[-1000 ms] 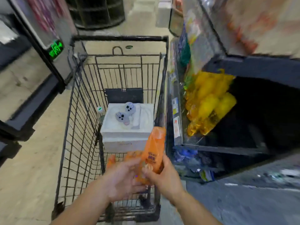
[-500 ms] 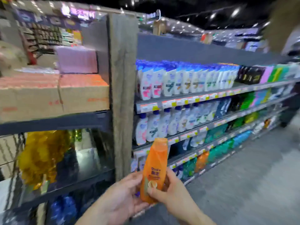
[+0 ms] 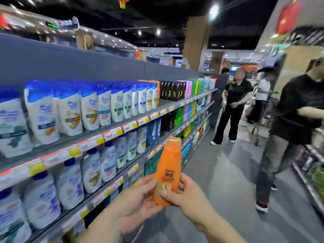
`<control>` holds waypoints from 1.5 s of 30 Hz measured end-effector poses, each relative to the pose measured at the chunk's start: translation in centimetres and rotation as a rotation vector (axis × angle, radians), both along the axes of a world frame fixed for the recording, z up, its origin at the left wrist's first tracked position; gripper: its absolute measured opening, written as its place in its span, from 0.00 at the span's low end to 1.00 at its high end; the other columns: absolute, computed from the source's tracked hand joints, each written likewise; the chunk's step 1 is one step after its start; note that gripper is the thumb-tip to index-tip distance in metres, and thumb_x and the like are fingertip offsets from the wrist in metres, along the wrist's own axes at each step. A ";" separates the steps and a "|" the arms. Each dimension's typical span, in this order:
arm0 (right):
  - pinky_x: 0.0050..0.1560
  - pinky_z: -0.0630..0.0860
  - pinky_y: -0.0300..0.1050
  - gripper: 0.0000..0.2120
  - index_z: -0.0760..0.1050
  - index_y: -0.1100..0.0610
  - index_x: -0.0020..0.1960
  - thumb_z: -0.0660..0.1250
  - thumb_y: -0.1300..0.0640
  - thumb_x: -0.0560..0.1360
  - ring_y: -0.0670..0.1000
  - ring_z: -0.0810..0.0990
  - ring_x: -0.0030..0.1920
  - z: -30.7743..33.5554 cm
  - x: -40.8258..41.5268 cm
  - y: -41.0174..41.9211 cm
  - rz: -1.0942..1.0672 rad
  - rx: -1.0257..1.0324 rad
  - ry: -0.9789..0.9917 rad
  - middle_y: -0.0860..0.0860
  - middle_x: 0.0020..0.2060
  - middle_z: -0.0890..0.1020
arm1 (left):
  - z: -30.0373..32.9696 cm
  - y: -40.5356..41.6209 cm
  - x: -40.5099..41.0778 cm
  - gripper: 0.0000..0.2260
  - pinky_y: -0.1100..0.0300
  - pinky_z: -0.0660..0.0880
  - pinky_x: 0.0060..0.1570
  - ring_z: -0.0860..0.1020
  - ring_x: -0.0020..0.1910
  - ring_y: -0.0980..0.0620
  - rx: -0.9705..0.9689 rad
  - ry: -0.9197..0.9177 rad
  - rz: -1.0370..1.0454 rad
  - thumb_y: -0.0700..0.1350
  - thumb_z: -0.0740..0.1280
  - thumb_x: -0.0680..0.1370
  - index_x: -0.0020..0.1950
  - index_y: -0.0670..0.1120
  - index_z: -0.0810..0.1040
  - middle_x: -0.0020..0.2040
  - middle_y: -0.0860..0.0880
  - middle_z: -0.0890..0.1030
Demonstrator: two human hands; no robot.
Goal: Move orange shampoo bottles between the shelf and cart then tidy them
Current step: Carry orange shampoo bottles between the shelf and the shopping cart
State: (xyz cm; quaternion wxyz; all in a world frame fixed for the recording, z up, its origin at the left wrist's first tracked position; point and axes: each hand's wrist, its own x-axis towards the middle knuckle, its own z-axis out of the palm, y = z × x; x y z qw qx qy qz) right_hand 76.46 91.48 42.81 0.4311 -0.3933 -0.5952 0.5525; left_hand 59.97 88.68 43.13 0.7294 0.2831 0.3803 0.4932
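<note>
Bottle (image 3: 168, 172), orange, shampoo: held upright in front of the shelf (image 3: 112, 132), cap uppermost, label turned to the camera. Its lower half is gripped by the right hand (image 3: 185, 194), thumb pressed on the front and fingers (image 3: 182, 181) curled round its right edge. The left hand (image 3: 138, 202) is cupped against its left side, fingers loosely curved, fingertips touching it. White bottles with blue caps (image 3: 91, 109) are ranged on the shelf to the left. Shoppers in dark clothes (image 3: 233, 106) are seen further down the aisle.
</note>
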 end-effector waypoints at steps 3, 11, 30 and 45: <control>0.49 0.82 0.44 0.18 0.77 0.59 0.54 0.72 0.72 0.67 0.49 0.83 0.48 1.5 2.4 7.3 -0.045 -0.005 0.021 0.53 0.48 0.86 | 1.7 7.9 2.2 0.21 0.48 0.79 0.50 0.79 0.47 0.43 0.034 0.023 -0.052 0.43 0.69 0.72 0.65 0.44 0.76 0.61 0.37 0.82; 0.47 0.82 0.42 0.19 0.76 0.60 0.54 0.74 0.69 0.65 0.48 0.84 0.44 1.9 8.7 25.4 -0.061 0.006 0.041 0.52 0.45 0.87 | 2.6 26.2 8.7 0.16 0.56 0.82 0.32 0.84 0.36 0.45 0.079 0.083 -0.103 0.39 0.66 0.78 0.65 0.45 0.77 0.61 0.38 0.82; 0.45 0.81 0.40 0.16 0.76 0.56 0.58 0.71 0.66 0.72 0.48 0.85 0.50 8.6 7.1 66.9 0.383 0.108 -0.069 0.51 0.50 0.86 | 6.9 61.1 8.8 0.15 0.58 0.78 0.37 0.80 0.45 0.47 0.171 0.129 0.388 0.42 0.64 0.79 0.66 0.47 0.76 0.63 0.41 0.81; 0.43 0.80 0.35 0.21 0.74 0.53 0.59 0.75 0.63 0.69 0.41 0.84 0.48 9.3 -4.0 87.4 0.580 0.213 -0.160 0.46 0.49 0.85 | 8.6 73.2 3.2 0.18 0.62 0.72 0.63 0.77 0.59 0.61 0.102 0.817 0.709 0.43 0.67 0.79 0.68 0.50 0.73 0.63 0.54 0.80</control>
